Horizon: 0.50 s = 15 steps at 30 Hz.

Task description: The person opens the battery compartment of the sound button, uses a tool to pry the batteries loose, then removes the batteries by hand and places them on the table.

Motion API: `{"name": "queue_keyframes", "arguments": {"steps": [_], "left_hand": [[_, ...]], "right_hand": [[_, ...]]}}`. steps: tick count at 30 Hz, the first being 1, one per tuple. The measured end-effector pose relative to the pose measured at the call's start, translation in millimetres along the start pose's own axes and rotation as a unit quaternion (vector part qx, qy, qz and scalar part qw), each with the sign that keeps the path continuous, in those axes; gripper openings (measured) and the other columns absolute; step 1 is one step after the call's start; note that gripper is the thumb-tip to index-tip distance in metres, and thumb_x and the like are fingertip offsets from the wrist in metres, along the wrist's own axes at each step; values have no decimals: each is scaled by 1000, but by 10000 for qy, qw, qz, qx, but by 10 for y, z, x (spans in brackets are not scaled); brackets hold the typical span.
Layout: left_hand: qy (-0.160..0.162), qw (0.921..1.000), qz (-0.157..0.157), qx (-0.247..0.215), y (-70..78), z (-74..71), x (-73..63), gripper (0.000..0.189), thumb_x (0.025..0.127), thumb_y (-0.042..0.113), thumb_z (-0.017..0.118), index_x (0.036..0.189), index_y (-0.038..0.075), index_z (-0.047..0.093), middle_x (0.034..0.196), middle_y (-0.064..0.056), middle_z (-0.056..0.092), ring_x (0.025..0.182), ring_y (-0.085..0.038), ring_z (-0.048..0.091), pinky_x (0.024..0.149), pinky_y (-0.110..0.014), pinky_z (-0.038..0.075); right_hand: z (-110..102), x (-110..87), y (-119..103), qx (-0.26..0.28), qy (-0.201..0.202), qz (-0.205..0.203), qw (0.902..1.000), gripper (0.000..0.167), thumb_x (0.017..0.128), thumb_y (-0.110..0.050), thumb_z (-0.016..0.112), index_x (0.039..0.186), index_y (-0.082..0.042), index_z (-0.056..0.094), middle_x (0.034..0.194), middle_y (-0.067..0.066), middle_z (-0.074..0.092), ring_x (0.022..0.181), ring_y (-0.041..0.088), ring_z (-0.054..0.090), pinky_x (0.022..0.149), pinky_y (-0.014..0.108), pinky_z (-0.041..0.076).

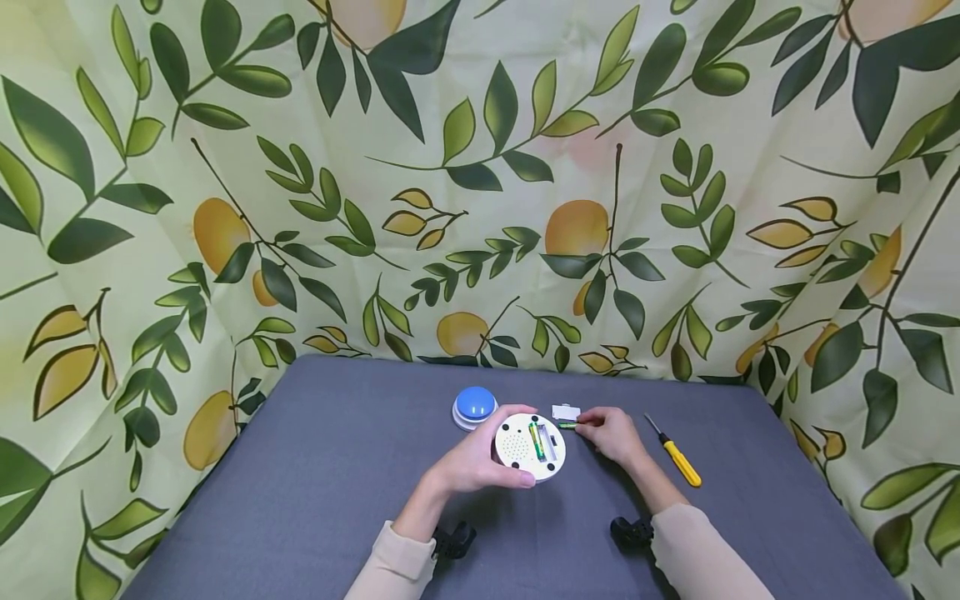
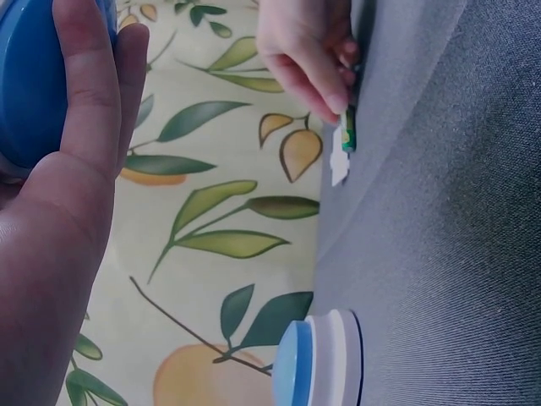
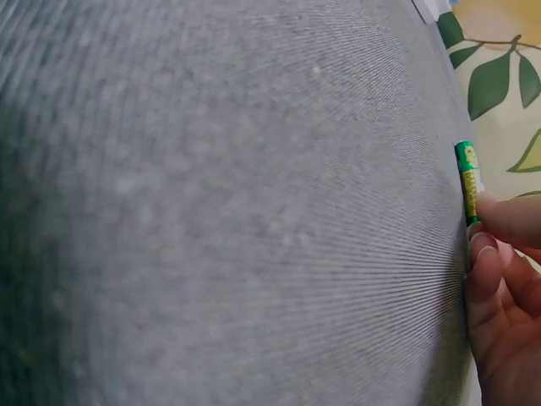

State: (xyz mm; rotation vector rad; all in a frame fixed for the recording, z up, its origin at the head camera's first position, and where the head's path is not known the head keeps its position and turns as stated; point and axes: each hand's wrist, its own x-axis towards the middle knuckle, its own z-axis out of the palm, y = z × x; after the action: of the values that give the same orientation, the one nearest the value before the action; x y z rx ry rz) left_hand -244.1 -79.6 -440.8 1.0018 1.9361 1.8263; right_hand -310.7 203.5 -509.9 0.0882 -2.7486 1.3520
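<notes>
Left hand (image 1: 480, 454): thumb and fingers curled round the rim of a blue-domed push button (image 1: 517, 451), held up off the counter (image 1: 322, 467), white underside facing the head camera. On that underside: speaker holes, 4 dark round spots, and an uncovered battery compartment (image 1: 549, 443) with 1 green battery (image 1: 536, 442) lying along its left side as the head view shows it.

Right hand (image 1: 611, 433): low at the counter, right of the button; thumb and fingertips pinch a loose green-and-yellow battery (image 3: 467, 178) by its near end, far end sticking out. Whether the cell touches the cloth surface, cannot tell.

Just beyond the pinched cell: small white battery cover (image 1: 566, 412), flat on the counter. Behind the left hand: spare blue-and-white button (image 1: 476, 402), dome up. Right of the right hand: yellow-handled screwdriver (image 1: 681, 461), lying at a slant, shaft pointing away. Behind all: leaf-and-fruit print fabric (image 1: 480, 242).
</notes>
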Motion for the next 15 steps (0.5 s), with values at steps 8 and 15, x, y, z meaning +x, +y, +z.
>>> {"name": "queue_keyframes", "arguments": {"steps": [8,15], "left_hand": [[16,10000,46,11,-1,9,2,82,77,9,84,147,11,40,125,-5,56,107,-16,59,91,-28,51],[18,10000,41,-40,-4,3,3,85,77,11,84,149,5,38,125,-6,56,107,-16,59,90,-28,52]], "right_hand": [[-127,-29,-117,134,105,1,9999,16,92,-6,71,104,4,74,87,10,69,65,16,58,55,27,50],[-290,-112,-336,345,42,-397,9986,21,96,-12,70,111,2,74,95,10,72,75,17,63,65,27,53]]}}
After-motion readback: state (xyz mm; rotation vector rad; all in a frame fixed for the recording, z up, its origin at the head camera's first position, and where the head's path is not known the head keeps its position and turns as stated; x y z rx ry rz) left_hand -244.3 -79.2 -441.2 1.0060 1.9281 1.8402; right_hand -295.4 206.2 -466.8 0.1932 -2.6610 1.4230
